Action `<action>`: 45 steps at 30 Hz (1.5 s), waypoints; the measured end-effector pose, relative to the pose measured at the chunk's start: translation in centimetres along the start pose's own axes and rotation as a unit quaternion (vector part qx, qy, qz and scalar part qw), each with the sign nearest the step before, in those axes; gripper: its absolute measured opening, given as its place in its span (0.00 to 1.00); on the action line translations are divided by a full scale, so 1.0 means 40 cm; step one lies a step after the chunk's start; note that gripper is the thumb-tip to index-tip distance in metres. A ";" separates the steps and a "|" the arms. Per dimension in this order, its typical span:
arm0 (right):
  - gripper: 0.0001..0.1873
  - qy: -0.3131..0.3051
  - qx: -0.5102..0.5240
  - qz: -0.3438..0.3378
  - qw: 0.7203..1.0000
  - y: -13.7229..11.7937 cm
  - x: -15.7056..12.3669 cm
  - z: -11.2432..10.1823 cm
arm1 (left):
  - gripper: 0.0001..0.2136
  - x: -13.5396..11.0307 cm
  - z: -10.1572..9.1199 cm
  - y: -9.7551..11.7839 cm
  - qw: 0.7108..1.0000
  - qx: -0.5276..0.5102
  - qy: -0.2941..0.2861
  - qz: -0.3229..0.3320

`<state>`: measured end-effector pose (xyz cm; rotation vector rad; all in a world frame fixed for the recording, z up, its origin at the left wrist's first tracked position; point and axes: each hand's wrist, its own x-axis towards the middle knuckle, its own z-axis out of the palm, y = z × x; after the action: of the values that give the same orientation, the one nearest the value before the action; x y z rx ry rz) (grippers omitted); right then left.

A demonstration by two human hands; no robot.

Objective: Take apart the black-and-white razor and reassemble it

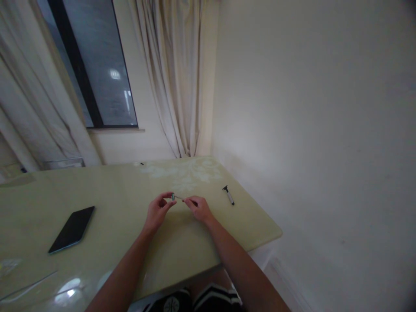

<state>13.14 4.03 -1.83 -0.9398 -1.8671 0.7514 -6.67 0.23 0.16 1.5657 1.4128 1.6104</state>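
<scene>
My left hand (158, 211) and my right hand (199, 208) meet over the middle of a pale yellow-green table (136, 225). The left fingers pinch a small razor head (173, 197) with a greenish strip. The right fingers are closed on a thin handle (186, 200) that runs to that head. Both hands hover just above the tabletop. A second razor (229, 195), dark-headed with a light handle, lies on the table to the right of my right hand.
A black phone (73, 228) lies face up on the left part of the table. A clear plastic piece (19, 277) sits at the near left. A window and curtains stand behind the table; a wall closes the right side.
</scene>
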 end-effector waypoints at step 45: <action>0.21 0.017 -0.076 0.013 0.997 -0.013 -0.006 -0.012 | 0.22 0.001 0.006 -0.007 1.000 -0.016 0.006 0.000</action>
<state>13.49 3.63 -1.33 -1.0689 -1.9049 0.6110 -6.57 0.45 -0.12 1.5413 1.3872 1.6367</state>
